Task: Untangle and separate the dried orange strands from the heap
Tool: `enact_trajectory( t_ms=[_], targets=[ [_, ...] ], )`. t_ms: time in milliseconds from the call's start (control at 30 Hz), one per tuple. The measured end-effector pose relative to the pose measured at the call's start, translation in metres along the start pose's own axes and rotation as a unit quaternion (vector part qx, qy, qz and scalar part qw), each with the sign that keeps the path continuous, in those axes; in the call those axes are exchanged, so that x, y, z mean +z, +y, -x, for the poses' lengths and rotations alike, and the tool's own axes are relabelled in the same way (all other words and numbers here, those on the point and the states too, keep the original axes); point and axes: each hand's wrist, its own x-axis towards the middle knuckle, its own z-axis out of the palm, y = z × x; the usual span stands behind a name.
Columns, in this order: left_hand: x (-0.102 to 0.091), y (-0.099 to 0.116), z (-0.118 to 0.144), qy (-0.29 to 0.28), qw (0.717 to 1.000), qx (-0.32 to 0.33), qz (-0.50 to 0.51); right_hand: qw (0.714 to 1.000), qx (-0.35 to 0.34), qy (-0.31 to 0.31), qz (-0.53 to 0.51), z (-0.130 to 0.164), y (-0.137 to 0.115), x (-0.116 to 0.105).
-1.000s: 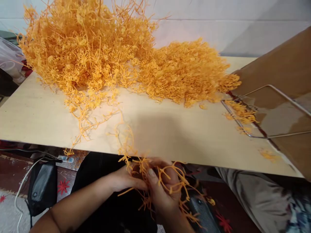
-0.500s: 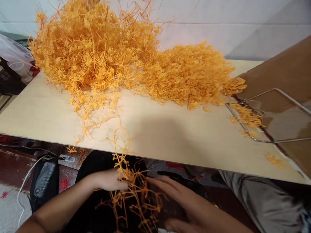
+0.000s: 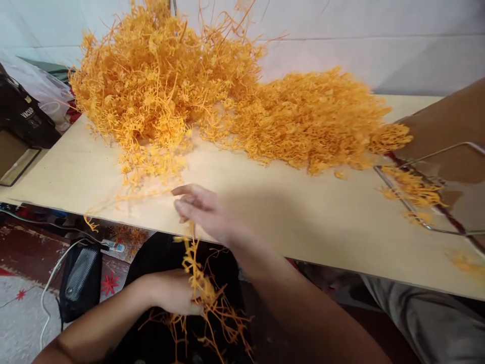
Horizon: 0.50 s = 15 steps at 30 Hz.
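Observation:
My left hand point(image 3: 172, 292) is below the table's front edge, closed on a tangled bunch of orange plastic sprigs point(image 3: 204, 298) that hangs over my lap. My right hand point(image 3: 200, 208) is stretched over the pale wooden table point(image 3: 295, 217), fingers apart and blurred, touching a strand of sprigs that trails off the edge. A big heap of the same orange sprigs point(image 3: 162, 86) fills the table's back left, with a denser, finer heap point(image 3: 322, 119) to its right.
A brown bag on a wire frame point(image 3: 447, 177) stands at the right with some orange bits at its mouth. A black speaker point(image 3: 79, 275) and white cable lie on the floor at left. A black bag point(image 3: 22, 119) sits at the far left.
My right hand has let go of the bunch in my lap and reached up and forward over the table. The left hand keeps hold of the bunch. The view has shifted a little left.

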Motion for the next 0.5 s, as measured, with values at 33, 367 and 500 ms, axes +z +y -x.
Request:
enact_trajectory(
  t_ms=[33, 367, 500],
  targets=[
    [-0.003, -0.005, 0.005, -0.001, 1.0, -0.011, 0.004, 0.998, 0.009, 0.017, -0.067, 0.0, -0.001, -0.004],
    [-0.025, -0.044, 0.072, 0.034, 0.977, -0.209, 0.003, 0.902, -0.041, 0.222, -0.369, -0.001, -0.021, -0.085],
    [-0.023, -0.067, 0.111, 0.104, 0.944, -0.308, 0.049, 0.892, -0.038, 0.267, -0.364, 0.006, -0.022, -0.113]
  ],
)
